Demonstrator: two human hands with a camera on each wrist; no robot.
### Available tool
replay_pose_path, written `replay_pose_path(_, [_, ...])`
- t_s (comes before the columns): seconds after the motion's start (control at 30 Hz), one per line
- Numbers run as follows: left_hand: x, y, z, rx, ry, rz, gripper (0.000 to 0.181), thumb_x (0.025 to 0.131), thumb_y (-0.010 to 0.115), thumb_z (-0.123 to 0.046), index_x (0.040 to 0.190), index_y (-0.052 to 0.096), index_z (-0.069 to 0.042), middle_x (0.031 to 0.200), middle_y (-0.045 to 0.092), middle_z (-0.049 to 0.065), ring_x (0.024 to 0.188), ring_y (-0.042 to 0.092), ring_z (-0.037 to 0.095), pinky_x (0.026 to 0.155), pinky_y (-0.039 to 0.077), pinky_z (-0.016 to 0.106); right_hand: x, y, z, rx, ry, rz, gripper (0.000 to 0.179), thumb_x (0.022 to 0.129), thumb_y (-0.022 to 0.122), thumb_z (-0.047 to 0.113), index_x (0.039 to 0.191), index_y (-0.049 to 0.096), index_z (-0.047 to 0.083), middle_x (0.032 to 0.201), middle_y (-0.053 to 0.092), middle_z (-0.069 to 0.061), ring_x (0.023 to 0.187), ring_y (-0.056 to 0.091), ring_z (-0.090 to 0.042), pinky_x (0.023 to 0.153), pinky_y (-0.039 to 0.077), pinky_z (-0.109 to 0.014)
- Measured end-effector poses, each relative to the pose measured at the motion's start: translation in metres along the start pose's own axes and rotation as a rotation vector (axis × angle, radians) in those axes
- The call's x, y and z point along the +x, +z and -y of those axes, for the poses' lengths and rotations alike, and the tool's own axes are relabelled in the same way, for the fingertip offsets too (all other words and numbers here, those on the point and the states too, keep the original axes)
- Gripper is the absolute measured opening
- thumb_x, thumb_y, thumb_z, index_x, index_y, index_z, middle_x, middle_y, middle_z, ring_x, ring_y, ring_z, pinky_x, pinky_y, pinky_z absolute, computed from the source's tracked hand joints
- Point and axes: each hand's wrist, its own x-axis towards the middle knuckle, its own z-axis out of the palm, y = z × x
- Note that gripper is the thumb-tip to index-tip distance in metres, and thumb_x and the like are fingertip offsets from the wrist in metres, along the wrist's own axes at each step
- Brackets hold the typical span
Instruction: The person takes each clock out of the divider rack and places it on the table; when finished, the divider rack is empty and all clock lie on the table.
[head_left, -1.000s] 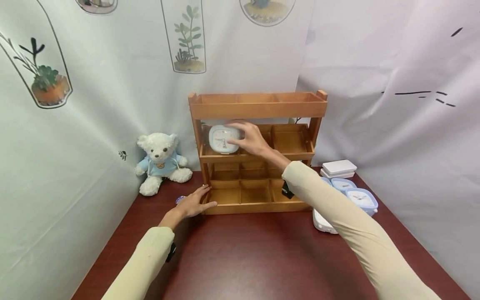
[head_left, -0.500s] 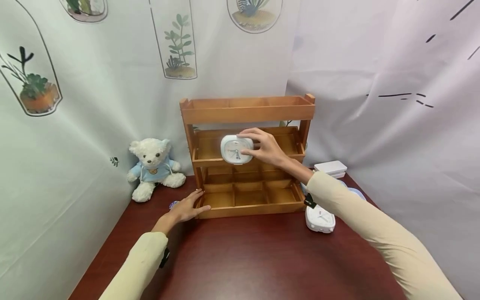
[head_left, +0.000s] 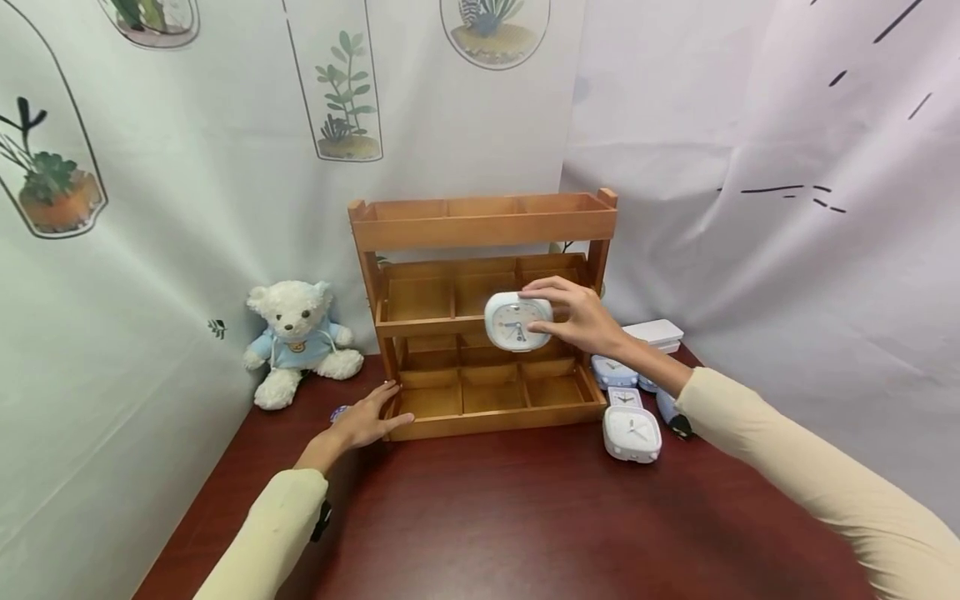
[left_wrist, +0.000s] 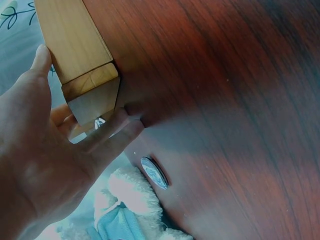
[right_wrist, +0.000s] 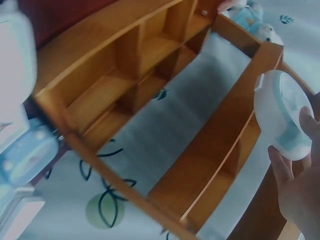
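Observation:
In the head view my right hand [head_left: 577, 319] grips a white alarm clock [head_left: 501, 325] by its right side, fingers over the top edge and thumb on the face. The clock is upright, in front of the middle tier of a wooden shelf [head_left: 487, 423]. The right wrist view shows the clock's rounded pale side [right_wrist: 272, 107] between fingers and thumb. My left hand [head_left: 360, 423] rests at the shelf's lower left corner, its fingers extended. Seen from the left wrist, the thumb lies along one side of the wooden end [left_wrist: 92, 82] and two fingertips reach the table.
Several clocks, among them a white one [head_left: 632, 433] and a blue one [head_left: 613, 372], stand right of the shelf near stacked white boxes [head_left: 656, 333]. A teddy bear [head_left: 296, 342] sits left. A small round disc [left_wrist: 155, 173] lies on the dark table [head_left: 480, 517].
My right hand has brought the clock out of the middle tier's left compartment, moving right, down and towards me. My left hand stays at the shelf corner. The head view has shifted slightly.

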Motion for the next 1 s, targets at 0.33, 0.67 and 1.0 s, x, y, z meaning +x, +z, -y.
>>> replay_pose_path(0.33, [0.001, 0.001, 0.001, 0.007, 0.004, 0.004, 0.081, 0.101, 0.063, -0.051, 0.160, 0.037, -0.001, 0.168, 0.027, 0.020, 0.149, 0.034, 0.047, 0.113, 0.034, 0.066, -0.049, -0.034, -0.005, -0.044, 0.000, 0.003, 0.049, 0.081, 0.088, 0.003, 0.128, 0.073, 0.003, 0.128, 0.069, -0.010, 0.109, 0.069, -0.027, 0.080, 0.061, -0.033])
replay_pose_path(0.67, [0.001, -0.001, -0.002, -0.008, 0.001, 0.007, 0.084, 0.100, 0.063, -0.054, 0.160, 0.037, -0.001, 0.169, 0.026, 0.019, 0.149, 0.034, 0.047, 0.114, 0.033, 0.066, -0.097, -0.068, -0.002, -0.093, 0.036, -0.023, 0.052, 0.078, 0.090, -0.001, 0.126, 0.075, 0.009, 0.127, 0.071, -0.004, 0.119, 0.064, -0.005, 0.081, 0.059, -0.023])
replay_pose_path(1.0, [0.001, 0.000, 0.001, -0.005, -0.003, 0.012, 0.082, 0.101, 0.063, -0.053, 0.160, 0.037, -0.001, 0.168, 0.026, 0.021, 0.148, 0.034, 0.048, 0.113, 0.034, 0.067, -0.145, -0.095, -0.003, -0.143, 0.099, 0.009, 0.056, 0.074, 0.090, -0.006, 0.126, 0.074, 0.009, 0.126, 0.071, -0.003, 0.110, 0.066, 0.000, 0.084, 0.055, -0.014])
